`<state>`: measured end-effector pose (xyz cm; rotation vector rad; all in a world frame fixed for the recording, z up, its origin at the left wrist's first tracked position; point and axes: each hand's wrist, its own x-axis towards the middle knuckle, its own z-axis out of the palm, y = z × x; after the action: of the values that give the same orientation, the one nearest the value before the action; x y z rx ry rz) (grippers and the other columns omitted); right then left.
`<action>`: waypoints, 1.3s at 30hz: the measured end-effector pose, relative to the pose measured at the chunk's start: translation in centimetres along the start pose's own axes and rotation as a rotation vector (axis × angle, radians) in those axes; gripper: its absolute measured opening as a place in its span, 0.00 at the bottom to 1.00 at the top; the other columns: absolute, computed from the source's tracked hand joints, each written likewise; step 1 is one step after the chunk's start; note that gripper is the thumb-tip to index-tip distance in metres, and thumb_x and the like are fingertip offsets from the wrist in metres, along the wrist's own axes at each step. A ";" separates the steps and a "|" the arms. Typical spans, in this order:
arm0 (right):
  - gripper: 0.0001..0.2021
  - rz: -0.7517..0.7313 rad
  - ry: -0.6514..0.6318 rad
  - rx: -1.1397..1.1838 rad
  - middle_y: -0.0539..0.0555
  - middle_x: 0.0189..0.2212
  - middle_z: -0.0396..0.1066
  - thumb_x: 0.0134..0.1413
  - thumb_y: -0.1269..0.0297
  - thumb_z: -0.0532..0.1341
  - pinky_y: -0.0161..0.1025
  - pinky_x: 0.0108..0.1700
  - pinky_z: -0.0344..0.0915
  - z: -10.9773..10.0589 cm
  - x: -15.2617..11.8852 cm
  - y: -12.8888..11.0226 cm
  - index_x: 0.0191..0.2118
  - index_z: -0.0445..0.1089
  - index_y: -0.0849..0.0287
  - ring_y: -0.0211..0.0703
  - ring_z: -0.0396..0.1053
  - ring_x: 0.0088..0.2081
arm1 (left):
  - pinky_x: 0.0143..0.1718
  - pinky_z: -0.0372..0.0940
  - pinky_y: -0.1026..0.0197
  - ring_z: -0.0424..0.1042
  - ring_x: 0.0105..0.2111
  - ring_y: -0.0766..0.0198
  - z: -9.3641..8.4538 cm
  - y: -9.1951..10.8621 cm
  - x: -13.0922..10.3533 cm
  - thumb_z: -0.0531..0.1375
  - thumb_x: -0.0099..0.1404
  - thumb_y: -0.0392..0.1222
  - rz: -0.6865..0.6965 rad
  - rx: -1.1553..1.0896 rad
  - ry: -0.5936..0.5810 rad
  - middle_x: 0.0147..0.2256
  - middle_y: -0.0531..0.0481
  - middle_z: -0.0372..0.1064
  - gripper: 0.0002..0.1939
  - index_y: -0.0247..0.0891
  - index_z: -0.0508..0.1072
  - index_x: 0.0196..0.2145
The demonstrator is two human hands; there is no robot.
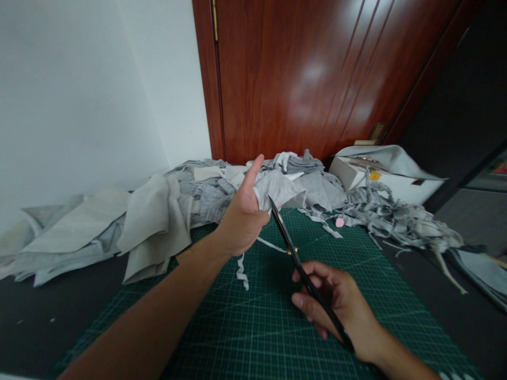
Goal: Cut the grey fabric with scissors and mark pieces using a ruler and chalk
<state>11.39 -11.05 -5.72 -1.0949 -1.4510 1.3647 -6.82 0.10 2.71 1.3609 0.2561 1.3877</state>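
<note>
Above a green cutting mat (253,338), my left hand (245,219) is closed on a piece of light grey fabric (279,187), its thumb pointing up. The cloth hangs out to the right of the fingers. My right hand (336,303) grips black scissors (291,245) by the handles. Their blades point up and to the left, with the tips at the lower edge of the fabric, close to my left fingers. Whether the blades are parted is hard to see. A thin curled strip of cloth (242,273) lies on the mat below my left hand.
Larger fabric pieces (154,216) are heaped at the left, more grey cloth (304,162) at the back. A white box (384,177) stands at the back right, near a tangle of thin scraps (404,216). A small pink piece (339,222) rests on the mat. Behind is a wooden door (285,79).
</note>
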 end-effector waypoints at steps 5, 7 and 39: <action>0.23 0.025 0.003 -0.001 0.40 0.20 0.61 0.48 0.51 0.77 0.27 0.15 0.59 0.1 0.0 -0.2 0.41 0.68 0.57 0.28 0.54 0.16 | 0.72 0.52 0.37 0.48 0.74 0.43 0.5 0.0 -0.3 0.65 0.46 0.22 -0.024 -0.049 -0.021 0.73 0.49 0.54 0.54 0.50 0.60 0.69; 0.23 0.024 -0.007 -0.013 0.40 0.20 0.61 0.50 0.51 0.76 0.26 0.15 0.58 0.1 -0.1 -0.2 0.41 0.68 0.57 0.28 0.53 0.16 | 0.72 0.52 0.39 0.51 0.73 0.43 0.7 0.1 -0.4 0.64 0.46 0.22 -0.019 -0.056 -0.005 0.70 0.46 0.59 0.53 0.47 0.61 0.69; 0.20 -0.034 -0.014 -0.023 0.40 0.21 0.62 0.53 0.55 0.76 0.26 0.16 0.53 -0.2 -0.2 0.4 0.43 0.69 0.57 0.28 0.56 0.16 | 0.60 0.67 0.46 0.77 0.50 0.53 1.6 1.0 -0.2 0.64 0.56 0.25 -0.011 -0.140 0.309 0.42 0.48 0.75 0.25 0.39 0.66 0.50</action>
<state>11.62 -11.19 -6.14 -1.0726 -1.4921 1.3375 -6.13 -1.21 3.84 1.0270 0.3622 1.5755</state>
